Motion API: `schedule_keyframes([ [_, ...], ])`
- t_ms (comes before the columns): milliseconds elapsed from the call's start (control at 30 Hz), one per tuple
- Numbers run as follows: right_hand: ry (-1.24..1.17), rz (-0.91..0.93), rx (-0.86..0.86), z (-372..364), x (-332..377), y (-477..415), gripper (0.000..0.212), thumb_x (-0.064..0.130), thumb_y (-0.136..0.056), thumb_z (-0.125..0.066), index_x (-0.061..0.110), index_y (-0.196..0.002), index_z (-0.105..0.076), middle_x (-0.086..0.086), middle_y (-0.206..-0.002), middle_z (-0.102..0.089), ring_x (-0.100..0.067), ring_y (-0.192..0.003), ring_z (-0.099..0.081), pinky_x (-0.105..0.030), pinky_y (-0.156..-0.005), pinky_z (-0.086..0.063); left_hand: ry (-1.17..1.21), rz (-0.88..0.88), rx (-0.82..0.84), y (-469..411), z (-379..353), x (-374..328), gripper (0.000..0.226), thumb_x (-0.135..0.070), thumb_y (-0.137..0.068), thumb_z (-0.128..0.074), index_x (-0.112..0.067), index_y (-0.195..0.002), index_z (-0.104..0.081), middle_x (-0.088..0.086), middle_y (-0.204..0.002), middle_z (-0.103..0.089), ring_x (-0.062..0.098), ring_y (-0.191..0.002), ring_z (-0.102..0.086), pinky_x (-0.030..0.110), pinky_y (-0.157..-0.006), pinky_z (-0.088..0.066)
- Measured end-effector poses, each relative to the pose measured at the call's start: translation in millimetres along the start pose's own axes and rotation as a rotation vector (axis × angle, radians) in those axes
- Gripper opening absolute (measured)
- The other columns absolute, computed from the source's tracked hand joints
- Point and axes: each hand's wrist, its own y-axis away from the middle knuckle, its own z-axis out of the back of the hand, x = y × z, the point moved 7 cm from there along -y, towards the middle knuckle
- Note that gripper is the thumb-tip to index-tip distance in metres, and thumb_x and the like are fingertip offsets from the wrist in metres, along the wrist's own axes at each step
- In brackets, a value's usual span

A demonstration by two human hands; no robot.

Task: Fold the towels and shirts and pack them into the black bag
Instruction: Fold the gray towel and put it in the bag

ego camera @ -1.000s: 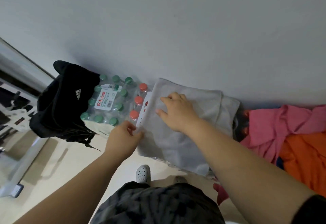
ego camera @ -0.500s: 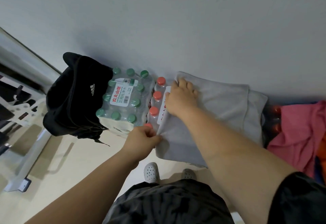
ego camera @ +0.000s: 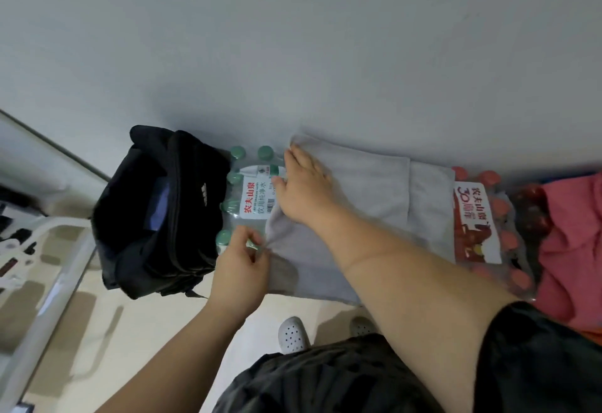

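Observation:
A grey towel (ego camera: 368, 204), folded over, lies flat on top of shrink-wrapped bottle packs against the wall. My left hand (ego camera: 242, 266) pinches the towel's near left corner. My right hand (ego camera: 304, 186) lies flat with straight fingers on the towel's left part, fingertips near its far left corner. The black bag (ego camera: 159, 214) stands open at the left, right beside the packs, with something bluish inside. Pink clothing (ego camera: 573, 243) is heaped at the far right.
A pack of green-capped water bottles (ego camera: 249, 197) sits between bag and towel. A red-capped bottle pack (ego camera: 482, 227) shows to the towel's right. A white metal frame (ego camera: 42, 269) stands at the left on the pale floor. The wall is directly behind.
The towel has slid left over the packs toward the bag, uncovering the red-capped pack at the right. My right hand moved to the towel's far left edge; my left keeps the corner.

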Motion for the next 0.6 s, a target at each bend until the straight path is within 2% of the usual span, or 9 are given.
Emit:
schedule_keyframes([
  [67,-0.002,0.049,0.031,-13.4,23.0,-5.7,0.066,0.045,-0.102,-0.040,0.018,-0.159,-0.020,0.005,-0.169,-0.007,-0.019,-0.154,-0.008,-0.047,-0.124,-0.014,-0.121,-0.065,-0.042,-5.3,20.1,6.2,0.018,-0.012,-0.094,-0.054,-0.027,-0.089,-0.045,0.004,-0.058,-0.057,0.024,-0.049,-0.049,0.033,-0.046,-0.038],
  [200,0.008,0.149,0.094,-33.2,56.2,-11.5,0.067,0.046,-0.104,-0.038,0.018,-0.160,-0.017,0.007,-0.169,-0.002,-0.016,-0.155,-0.005,-0.045,-0.124,-0.013,-0.313,-0.126,-0.065,-12.7,46.6,6.8,0.025,-0.005,-0.092,-0.046,-0.030,-0.090,-0.040,0.002,-0.060,-0.053,0.023,-0.053,-0.050,0.033,-0.047,-0.037],
  [267,0.000,0.186,0.132,-38.6,61.3,-12.6,0.067,0.046,-0.105,-0.037,0.018,-0.161,-0.015,0.008,-0.169,0.001,-0.013,-0.155,-0.002,-0.044,-0.124,-0.012,-0.393,-0.110,-0.042,-17.1,53.2,5.9,0.029,-0.001,-0.087,-0.040,-0.030,-0.090,-0.040,0.004,-0.066,-0.056,0.024,-0.057,-0.054,0.035,-0.046,-0.043],
  [333,-0.054,0.219,0.149,-37.1,59.1,-12.0,0.065,0.044,-0.105,-0.039,0.017,-0.161,-0.017,0.008,-0.169,0.000,-0.011,-0.155,-0.003,-0.041,-0.125,-0.011,-0.502,-0.102,-0.006,-20.1,54.8,5.0,0.031,-0.001,-0.085,-0.039,-0.030,-0.093,-0.041,0.005,-0.073,-0.057,0.028,-0.064,-0.056,0.041,-0.052,-0.051],
  [400,-0.099,0.243,0.106,-26.2,50.8,-10.1,0.061,0.041,-0.105,-0.043,0.017,-0.159,-0.025,0.004,-0.169,-0.008,-0.014,-0.154,-0.009,-0.037,-0.125,-0.011,-0.633,-0.126,0.019,-22.4,51.5,3.0,0.024,-0.007,-0.088,-0.040,-0.029,-0.097,-0.039,0.006,-0.079,-0.054,0.032,-0.067,-0.057,0.043,-0.059,-0.053],
  [467,-0.111,0.211,0.043,-10.7,31.6,-5.9,0.055,0.037,-0.105,-0.046,0.016,-0.155,-0.037,-0.002,-0.167,-0.020,-0.018,-0.153,-0.018,-0.030,-0.124,-0.011,-0.744,-0.158,0.030,-23.2,44.5,-2.1,0.017,-0.013,-0.091,-0.041,-0.027,-0.098,-0.036,0.005,-0.082,-0.046,0.033,-0.064,-0.053,0.041,-0.058,-0.049],
  [600,-0.110,0.086,-0.133,26.4,-39.9,8.8,0.038,0.025,-0.099,-0.059,0.009,-0.133,-0.063,-0.013,-0.145,-0.051,-0.031,-0.132,-0.047,-0.029,-0.114,-0.028,-0.836,-0.227,0.030,-24.1,20.6,-22.4,0.018,-0.021,-0.094,-0.043,-0.026,-0.089,-0.026,-0.001,-0.078,-0.041,0.028,-0.063,-0.047,0.034,-0.056,-0.038],
])
